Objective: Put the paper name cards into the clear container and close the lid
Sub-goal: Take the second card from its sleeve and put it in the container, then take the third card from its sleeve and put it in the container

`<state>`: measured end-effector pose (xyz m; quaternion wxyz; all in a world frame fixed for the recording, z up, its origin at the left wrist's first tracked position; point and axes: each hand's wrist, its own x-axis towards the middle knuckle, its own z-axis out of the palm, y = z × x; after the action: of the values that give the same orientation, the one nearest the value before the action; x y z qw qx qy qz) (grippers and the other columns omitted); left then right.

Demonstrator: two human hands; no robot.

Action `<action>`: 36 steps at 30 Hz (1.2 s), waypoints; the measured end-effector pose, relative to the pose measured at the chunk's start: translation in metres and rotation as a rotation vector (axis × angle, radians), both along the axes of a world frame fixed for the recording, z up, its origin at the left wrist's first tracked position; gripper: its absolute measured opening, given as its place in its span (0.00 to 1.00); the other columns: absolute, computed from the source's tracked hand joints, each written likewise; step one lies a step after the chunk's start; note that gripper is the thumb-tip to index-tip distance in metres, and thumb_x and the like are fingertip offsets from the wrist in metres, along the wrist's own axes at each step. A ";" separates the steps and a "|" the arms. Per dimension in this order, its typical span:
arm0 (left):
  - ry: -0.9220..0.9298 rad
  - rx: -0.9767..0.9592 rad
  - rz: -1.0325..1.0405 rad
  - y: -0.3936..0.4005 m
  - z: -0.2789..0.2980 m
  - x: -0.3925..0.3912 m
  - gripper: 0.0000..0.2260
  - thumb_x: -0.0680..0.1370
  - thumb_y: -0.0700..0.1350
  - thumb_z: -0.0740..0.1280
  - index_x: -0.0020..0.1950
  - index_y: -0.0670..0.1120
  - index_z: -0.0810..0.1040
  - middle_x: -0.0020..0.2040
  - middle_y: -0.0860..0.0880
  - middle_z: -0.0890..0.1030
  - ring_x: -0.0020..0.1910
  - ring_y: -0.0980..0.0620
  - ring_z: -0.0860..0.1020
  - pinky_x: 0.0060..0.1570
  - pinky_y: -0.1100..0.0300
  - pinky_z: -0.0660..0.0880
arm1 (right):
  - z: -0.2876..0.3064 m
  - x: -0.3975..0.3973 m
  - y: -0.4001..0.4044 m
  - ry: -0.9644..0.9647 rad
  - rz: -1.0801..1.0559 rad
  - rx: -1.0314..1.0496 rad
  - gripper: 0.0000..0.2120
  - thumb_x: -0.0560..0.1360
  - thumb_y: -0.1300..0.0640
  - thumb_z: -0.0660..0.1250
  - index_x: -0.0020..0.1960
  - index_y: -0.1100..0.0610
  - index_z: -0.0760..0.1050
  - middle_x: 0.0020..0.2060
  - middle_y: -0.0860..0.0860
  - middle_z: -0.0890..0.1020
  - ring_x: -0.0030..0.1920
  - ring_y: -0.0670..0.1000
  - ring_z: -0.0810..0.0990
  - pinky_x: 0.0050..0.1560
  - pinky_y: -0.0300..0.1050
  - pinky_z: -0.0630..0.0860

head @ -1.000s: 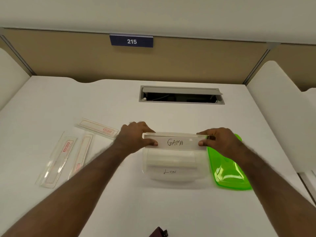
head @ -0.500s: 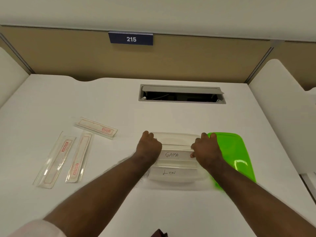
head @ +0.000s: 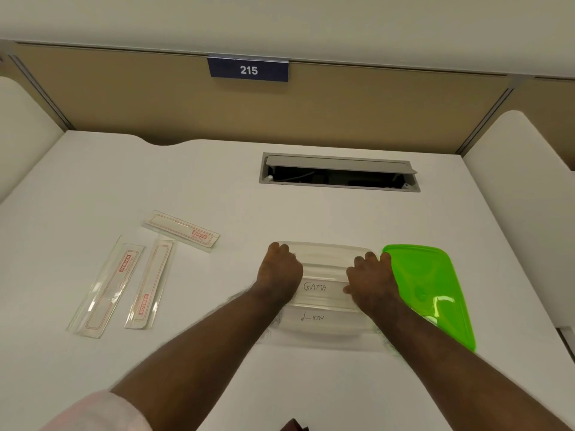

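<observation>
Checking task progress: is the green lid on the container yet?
No, the green lid lies on the desk right of the clear container.

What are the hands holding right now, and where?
Both hands, left and right, grip the GAMA name card by its two short ends, inside the clear container.

Both hands (head: pixel 326 275) have lowered the GAMA card (head: pixel 320 287) into the container (head: pixel 323 248).

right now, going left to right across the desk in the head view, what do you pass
Two clear sleeves lying lengthwise → angled clear sleeve → left hand → GAMA card in the clear container → right hand → green lid.
</observation>
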<state>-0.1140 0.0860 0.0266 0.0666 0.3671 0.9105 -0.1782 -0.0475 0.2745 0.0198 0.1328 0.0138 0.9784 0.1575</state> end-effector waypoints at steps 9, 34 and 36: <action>0.223 0.722 0.293 -0.071 0.027 0.008 0.15 0.73 0.50 0.65 0.59 0.50 0.79 0.53 0.52 0.82 0.52 0.46 0.78 0.54 0.48 0.69 | 0.044 -0.010 -0.023 0.368 0.000 -0.253 0.16 0.75 0.43 0.62 0.60 0.46 0.78 0.52 0.47 0.82 0.50 0.55 0.78 0.49 0.53 0.67; -0.247 1.014 1.154 -0.289 -0.037 0.051 0.19 0.80 0.35 0.56 0.70 0.41 0.72 0.66 0.41 0.76 0.66 0.44 0.73 0.65 0.51 0.70 | -0.027 -0.039 -0.348 -0.354 0.153 -0.897 0.38 0.75 0.43 0.64 0.77 0.49 0.48 0.71 0.55 0.71 0.68 0.61 0.71 0.63 0.61 0.71; -0.291 1.063 1.186 -0.290 -0.038 0.051 0.19 0.80 0.36 0.56 0.70 0.43 0.74 0.65 0.43 0.77 0.65 0.46 0.74 0.63 0.52 0.71 | -0.029 -0.041 -0.354 -0.399 0.068 -0.971 0.37 0.76 0.43 0.62 0.77 0.46 0.45 0.70 0.56 0.72 0.68 0.62 0.72 0.63 0.61 0.73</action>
<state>-0.0632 -0.2040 -0.0112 0.0843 -0.1749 0.8988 0.3930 -0.0888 -0.0792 -0.0095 0.3025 -0.1116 0.8942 -0.3105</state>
